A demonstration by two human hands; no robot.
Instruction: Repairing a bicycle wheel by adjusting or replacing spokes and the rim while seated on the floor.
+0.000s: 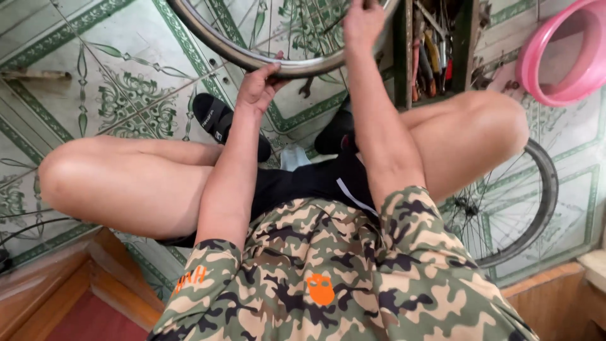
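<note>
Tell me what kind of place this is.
Probably a small bicycle repair spot on a tiled floor. The left hand grips a bare wheel rim, another spoked wheel leans at the right, and a rack of hand tools stands behind.

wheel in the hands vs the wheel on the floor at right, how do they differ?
The held wheel shows a bare, shiny metal rim; the floor wheel looks dark around its edge. The held wheel is gripped by the left hand and right hand; the floor wheel lies untouched behind the knee. Both are spoked.
</note>
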